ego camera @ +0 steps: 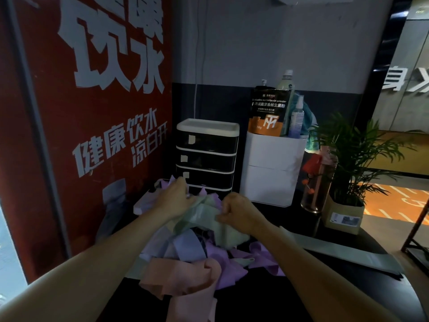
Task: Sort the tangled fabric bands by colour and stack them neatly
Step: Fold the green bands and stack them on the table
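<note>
A tangled heap of fabric bands lies on a dark table [267, 303]. A pale green band [204, 214] sits on top of it, stretched between my hands. My left hand [176, 198] grips its left end with curled fingers. My right hand [239, 210] pinches its right end in a fist. Below lie light blue bands [185, 245], purple bands [222, 259] and a pink band [183, 277] that hangs toward the near edge. A flat green band [336, 252] lies apart on the table to the right.
Behind the heap stand a black-and-white drawer unit [206, 154] and a white bin [271, 168] holding a pouch and bottles. A glass bottle [315, 182] and a potted plant [348, 163] stand at the right. A red sign wall [88, 112] closes the left side.
</note>
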The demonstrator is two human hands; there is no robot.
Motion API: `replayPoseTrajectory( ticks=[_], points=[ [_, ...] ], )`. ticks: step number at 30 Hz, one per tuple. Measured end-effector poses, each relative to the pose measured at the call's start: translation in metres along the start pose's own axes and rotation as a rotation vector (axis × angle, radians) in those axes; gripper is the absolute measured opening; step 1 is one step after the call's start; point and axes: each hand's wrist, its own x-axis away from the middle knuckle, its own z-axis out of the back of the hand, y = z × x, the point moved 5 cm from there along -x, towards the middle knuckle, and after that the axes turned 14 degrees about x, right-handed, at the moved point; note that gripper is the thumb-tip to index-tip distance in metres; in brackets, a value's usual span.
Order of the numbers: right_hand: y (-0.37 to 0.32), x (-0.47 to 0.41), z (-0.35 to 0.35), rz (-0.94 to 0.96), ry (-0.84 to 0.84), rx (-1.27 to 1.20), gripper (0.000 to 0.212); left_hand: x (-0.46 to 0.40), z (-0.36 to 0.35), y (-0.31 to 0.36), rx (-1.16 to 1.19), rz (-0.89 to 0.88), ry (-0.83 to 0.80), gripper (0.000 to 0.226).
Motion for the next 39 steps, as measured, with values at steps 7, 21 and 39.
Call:
replayPoseTrajectory(
  ticks=[7, 21, 39],
  points=[
    [-0.010, -0.005, -0.017, 0.074, -0.023, -0.107, 0.031, -0.009, -0.030, -0.009, -0.112, 0.044, -0.272, 0.027],
    [0.021, -0.002, 0.051, -0.014, 0.304, -0.175, 0.010, -0.013, 0.048, 0.013, 0.720, 0.180, 0.259, 0.015],
    [0.052, 0.020, 0.038, -0.098, 0.138, 0.132, 0.037, 0.002, 0.084, 0.019, 0.955, 0.172, 0.577, 0.018]
  ],
)
